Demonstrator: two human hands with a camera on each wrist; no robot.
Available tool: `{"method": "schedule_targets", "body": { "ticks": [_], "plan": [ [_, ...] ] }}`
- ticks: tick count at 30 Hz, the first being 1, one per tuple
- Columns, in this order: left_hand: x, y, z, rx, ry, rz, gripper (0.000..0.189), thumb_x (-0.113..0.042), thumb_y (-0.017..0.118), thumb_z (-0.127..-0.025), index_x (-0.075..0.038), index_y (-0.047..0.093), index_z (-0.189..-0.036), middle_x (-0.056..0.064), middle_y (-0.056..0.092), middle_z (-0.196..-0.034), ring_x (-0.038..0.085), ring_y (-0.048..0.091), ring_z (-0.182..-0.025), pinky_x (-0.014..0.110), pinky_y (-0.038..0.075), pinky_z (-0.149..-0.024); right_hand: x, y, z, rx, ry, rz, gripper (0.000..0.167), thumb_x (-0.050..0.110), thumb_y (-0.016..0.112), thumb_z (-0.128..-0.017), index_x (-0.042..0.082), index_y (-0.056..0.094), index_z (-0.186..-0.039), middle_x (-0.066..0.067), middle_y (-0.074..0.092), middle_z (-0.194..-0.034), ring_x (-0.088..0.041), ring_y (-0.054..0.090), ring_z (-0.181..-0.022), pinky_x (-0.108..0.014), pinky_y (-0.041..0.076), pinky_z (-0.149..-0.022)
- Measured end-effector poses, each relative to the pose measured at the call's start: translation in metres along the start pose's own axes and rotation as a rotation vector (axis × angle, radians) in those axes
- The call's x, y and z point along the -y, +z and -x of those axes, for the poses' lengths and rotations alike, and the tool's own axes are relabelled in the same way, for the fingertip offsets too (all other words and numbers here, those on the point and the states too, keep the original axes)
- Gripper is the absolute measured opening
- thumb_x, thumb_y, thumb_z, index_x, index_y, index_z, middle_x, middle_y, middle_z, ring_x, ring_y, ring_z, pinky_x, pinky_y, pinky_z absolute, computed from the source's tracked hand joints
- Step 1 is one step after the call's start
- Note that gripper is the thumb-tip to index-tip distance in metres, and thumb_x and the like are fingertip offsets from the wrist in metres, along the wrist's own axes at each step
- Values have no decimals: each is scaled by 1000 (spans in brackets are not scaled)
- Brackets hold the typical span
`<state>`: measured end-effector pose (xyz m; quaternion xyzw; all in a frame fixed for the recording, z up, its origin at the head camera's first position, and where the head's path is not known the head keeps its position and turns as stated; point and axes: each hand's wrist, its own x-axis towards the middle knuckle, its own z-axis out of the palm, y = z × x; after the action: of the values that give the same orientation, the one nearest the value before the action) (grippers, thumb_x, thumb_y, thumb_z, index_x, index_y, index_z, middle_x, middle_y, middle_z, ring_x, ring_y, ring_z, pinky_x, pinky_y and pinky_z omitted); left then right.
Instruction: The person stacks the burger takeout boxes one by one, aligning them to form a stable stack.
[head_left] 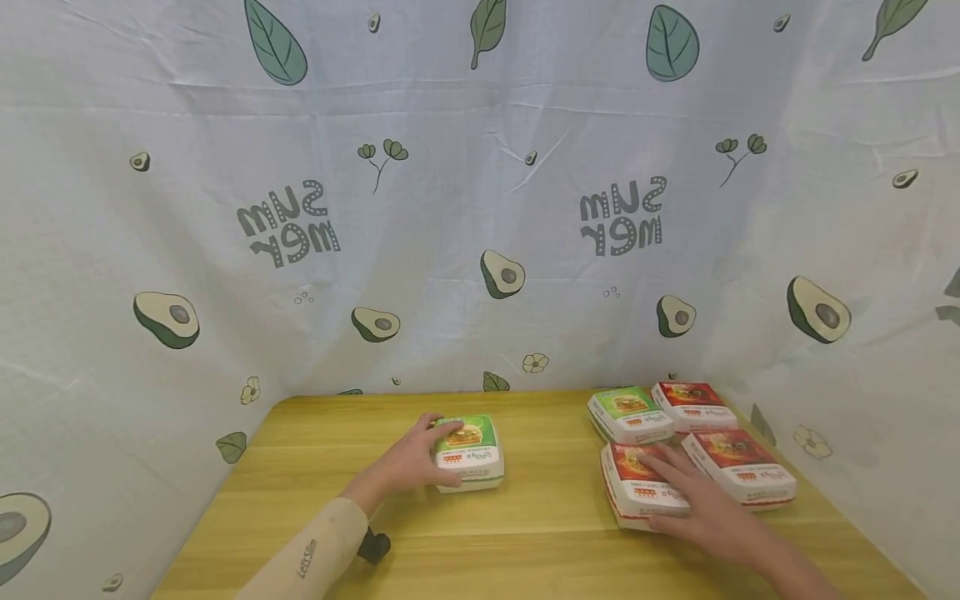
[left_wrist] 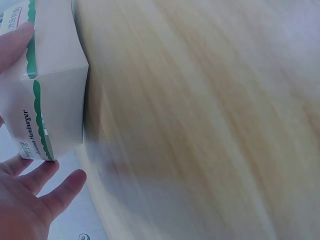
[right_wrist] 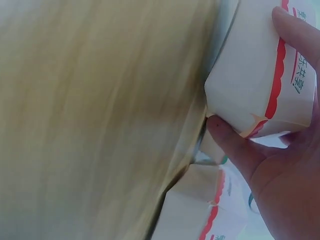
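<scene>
My left hand point(head_left: 411, 458) grips a white-and-green hamburger box point(head_left: 480, 468) left of the table's middle, thumb on the near side and fingers over the top and far side. In the left wrist view, fingertips touch the end of that box point(left_wrist: 60, 105), which sits at the tabletop. On the right, my right hand point(head_left: 712, 510) holds a white-and-red hamburger box point(head_left: 630, 492), the front left one of a group. The right wrist view shows thumb and a finger on two sides of this box point(right_wrist: 245, 75), its base close to the wood.
Behind the held red box stands another green hamburger box point(head_left: 632, 415). Two more red boxes, one at the back point(head_left: 696, 408) and one on the right point(head_left: 742, 468), lie beside it. A white printed curtain point(head_left: 450, 208) borders the wooden table point(head_left: 525, 550) at the back and sides.
</scene>
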<state>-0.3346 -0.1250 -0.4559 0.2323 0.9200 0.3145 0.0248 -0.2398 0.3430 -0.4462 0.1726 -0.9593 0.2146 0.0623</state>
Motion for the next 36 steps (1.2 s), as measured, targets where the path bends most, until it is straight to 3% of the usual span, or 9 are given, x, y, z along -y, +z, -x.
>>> {"method": "schedule_targets", "body": {
  "ticks": [8,13,25,36],
  "plan": [
    [-1,0,-1,-11,19,19,96,-51,87,-71,-24,43,-151,5,35,-153,25,49,-124,50,43,-98,11,-5,-5,14,14,5,88,67,71,-80,39,36,-155,-20,29,-162,-56,29,-142,-75,38,-94],
    [-1,0,-1,-13,17,25,97,-50,87,-70,-21,43,-151,5,35,-153,25,48,-125,50,43,-100,18,-8,-9,4,2,26,88,70,70,-79,40,36,-155,-17,29,-163,-55,30,-142,-73,41,-92],
    [1,3,-2,-1,-24,25,95,-52,86,-71,-28,42,-151,12,25,-161,32,45,-132,56,42,-103,34,-16,-16,-3,-20,54,87,75,64,-79,43,34,-155,-13,28,-165,-51,38,-140,-69,43,-93],
    [0,2,0,-3,-28,55,93,-48,87,-71,-30,42,-151,11,27,-159,29,46,-128,54,41,-101,55,-23,-28,5,-17,95,89,79,62,-78,43,34,-155,-11,28,-165,-48,42,-138,-72,42,-91]
  ]
}}
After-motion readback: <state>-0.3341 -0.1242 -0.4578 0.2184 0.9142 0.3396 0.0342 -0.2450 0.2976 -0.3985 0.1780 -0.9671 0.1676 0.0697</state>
